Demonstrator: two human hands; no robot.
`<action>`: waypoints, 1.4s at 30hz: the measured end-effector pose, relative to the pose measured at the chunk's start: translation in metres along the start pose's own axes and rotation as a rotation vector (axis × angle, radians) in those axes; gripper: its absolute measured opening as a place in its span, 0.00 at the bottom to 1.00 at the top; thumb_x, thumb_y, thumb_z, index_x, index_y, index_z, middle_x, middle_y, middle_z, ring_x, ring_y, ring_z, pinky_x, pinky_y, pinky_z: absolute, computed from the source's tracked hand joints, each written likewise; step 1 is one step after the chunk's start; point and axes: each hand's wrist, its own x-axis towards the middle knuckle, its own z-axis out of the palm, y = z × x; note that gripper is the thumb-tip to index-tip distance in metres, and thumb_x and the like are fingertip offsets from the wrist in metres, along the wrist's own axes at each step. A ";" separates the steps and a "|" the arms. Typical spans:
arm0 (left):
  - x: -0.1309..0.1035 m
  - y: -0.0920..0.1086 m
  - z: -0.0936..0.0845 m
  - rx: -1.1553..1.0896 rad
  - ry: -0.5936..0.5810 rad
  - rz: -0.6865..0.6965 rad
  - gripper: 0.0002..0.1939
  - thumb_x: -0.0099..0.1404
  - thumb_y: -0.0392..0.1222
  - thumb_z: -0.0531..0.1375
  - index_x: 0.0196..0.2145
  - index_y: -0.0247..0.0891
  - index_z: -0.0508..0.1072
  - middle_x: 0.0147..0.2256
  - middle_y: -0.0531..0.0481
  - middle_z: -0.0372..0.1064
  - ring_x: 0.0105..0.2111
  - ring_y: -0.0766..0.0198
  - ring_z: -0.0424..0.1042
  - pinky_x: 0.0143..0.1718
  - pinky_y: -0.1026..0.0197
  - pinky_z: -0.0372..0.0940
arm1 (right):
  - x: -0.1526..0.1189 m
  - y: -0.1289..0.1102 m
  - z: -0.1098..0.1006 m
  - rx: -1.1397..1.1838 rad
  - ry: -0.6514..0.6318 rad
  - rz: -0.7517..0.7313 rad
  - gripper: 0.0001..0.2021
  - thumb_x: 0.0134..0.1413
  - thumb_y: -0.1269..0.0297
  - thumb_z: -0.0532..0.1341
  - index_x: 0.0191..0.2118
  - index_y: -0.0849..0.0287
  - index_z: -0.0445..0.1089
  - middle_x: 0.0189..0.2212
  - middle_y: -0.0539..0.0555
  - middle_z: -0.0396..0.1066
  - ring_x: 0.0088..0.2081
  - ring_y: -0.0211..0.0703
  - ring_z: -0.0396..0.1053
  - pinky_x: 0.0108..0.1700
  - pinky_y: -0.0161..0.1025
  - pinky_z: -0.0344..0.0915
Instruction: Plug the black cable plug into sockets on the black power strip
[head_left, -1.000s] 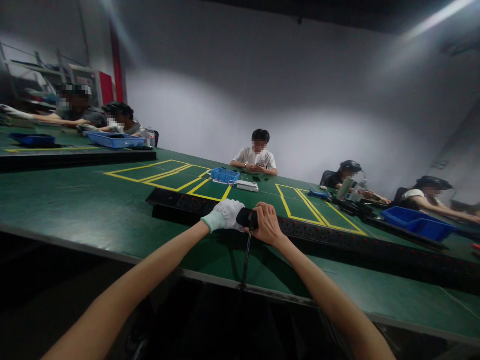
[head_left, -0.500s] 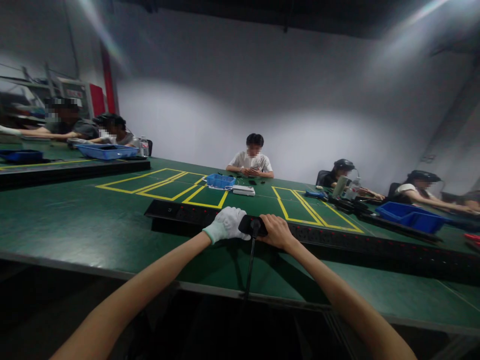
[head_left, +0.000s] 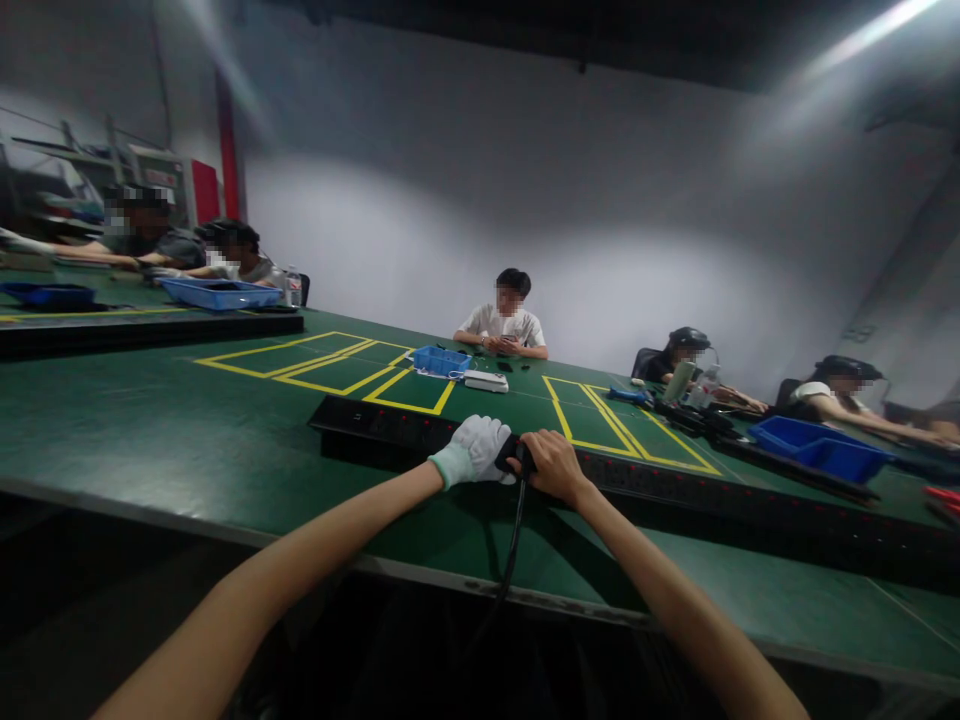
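Note:
A long black power strip [head_left: 660, 482] with a row of sockets and small red marks runs across the green table in front of me. My left hand [head_left: 477, 449], in a white glove, has its fingers curled over the strip. Just to its right, my bare right hand [head_left: 552, 464] is closed around a black plug [head_left: 523, 460] at the face of the strip, with the thumb across it. From the plug a black cable [head_left: 514, 535] hangs down past the table's near edge. The fingers hide how far the plug sits in its socket.
Yellow tape outlines mark the green table [head_left: 247, 420]. Beyond the strip are a light blue basket [head_left: 442, 361] and a white box [head_left: 486, 381]. A blue tray [head_left: 817, 448] stands to the right, another blue tray [head_left: 221, 295] to the left. Several people sit around the table.
My right thumb has come across the plug, and the fingers have closed further around it. Both hands and the near end of the strip appear slightly further right.

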 end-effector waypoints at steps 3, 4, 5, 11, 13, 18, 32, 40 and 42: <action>0.001 0.005 0.002 0.016 -0.004 -0.023 0.37 0.48 0.71 0.55 0.41 0.35 0.66 0.38 0.40 0.64 0.37 0.50 0.66 0.39 0.51 0.56 | 0.004 -0.002 0.004 -0.005 0.021 0.005 0.16 0.59 0.52 0.50 0.35 0.61 0.65 0.23 0.53 0.67 0.27 0.41 0.61 0.32 0.37 0.49; 0.000 0.006 0.002 0.018 -0.007 -0.031 0.37 0.48 0.71 0.55 0.41 0.35 0.66 0.38 0.40 0.64 0.37 0.50 0.65 0.39 0.50 0.56 | 0.004 -0.002 0.005 -0.007 0.027 0.015 0.16 0.59 0.52 0.50 0.35 0.61 0.65 0.22 0.52 0.66 0.26 0.40 0.61 0.31 0.37 0.48; 0.000 0.007 0.003 0.019 -0.010 -0.036 0.37 0.49 0.71 0.55 0.42 0.35 0.65 0.38 0.39 0.64 0.38 0.50 0.65 0.39 0.50 0.56 | 0.004 -0.003 0.006 -0.010 0.033 0.029 0.16 0.59 0.53 0.50 0.35 0.61 0.64 0.22 0.52 0.66 0.25 0.39 0.61 0.30 0.36 0.47; -0.005 0.010 0.003 0.021 -0.023 -0.017 0.43 0.53 0.69 0.53 0.57 0.35 0.56 0.43 0.38 0.62 0.41 0.49 0.63 0.41 0.50 0.54 | -0.001 -0.007 0.010 0.001 0.046 0.108 0.15 0.57 0.52 0.51 0.36 0.61 0.64 0.23 0.52 0.67 0.25 0.39 0.62 0.29 0.35 0.46; -0.005 0.011 0.002 0.024 -0.029 0.001 0.44 0.54 0.67 0.53 0.60 0.37 0.51 0.43 0.38 0.63 0.41 0.49 0.63 0.41 0.50 0.54 | -0.002 -0.007 0.011 0.010 0.046 0.117 0.15 0.57 0.53 0.52 0.36 0.61 0.63 0.23 0.53 0.68 0.25 0.39 0.62 0.29 0.35 0.47; -0.004 0.014 0.000 0.026 -0.033 0.030 0.44 0.54 0.65 0.55 0.62 0.39 0.49 0.43 0.39 0.63 0.40 0.50 0.64 0.41 0.51 0.54 | -0.003 -0.006 0.013 0.040 0.056 0.138 0.14 0.56 0.53 0.53 0.36 0.61 0.62 0.25 0.54 0.69 0.27 0.40 0.65 0.29 0.34 0.50; -0.005 0.013 -0.005 -0.007 -0.023 0.035 0.44 0.53 0.65 0.57 0.61 0.41 0.52 0.41 0.41 0.64 0.39 0.52 0.65 0.40 0.53 0.55 | -0.006 -0.008 0.014 0.084 0.081 0.169 0.15 0.55 0.52 0.55 0.38 0.60 0.62 0.27 0.54 0.70 0.28 0.41 0.67 0.31 0.33 0.54; -0.005 0.013 -0.006 -0.016 -0.025 0.035 0.43 0.53 0.64 0.58 0.60 0.41 0.52 0.41 0.41 0.65 0.40 0.52 0.65 0.41 0.53 0.56 | -0.006 -0.007 0.014 0.098 0.083 0.172 0.15 0.55 0.52 0.55 0.38 0.60 0.62 0.28 0.55 0.70 0.29 0.42 0.67 0.31 0.33 0.54; -0.005 0.013 -0.005 -0.016 -0.025 0.034 0.43 0.52 0.64 0.58 0.60 0.42 0.52 0.41 0.42 0.65 0.39 0.52 0.65 0.41 0.53 0.56 | -0.006 -0.007 0.014 0.102 0.083 0.170 0.15 0.55 0.52 0.55 0.38 0.60 0.62 0.28 0.55 0.70 0.30 0.42 0.67 0.32 0.33 0.54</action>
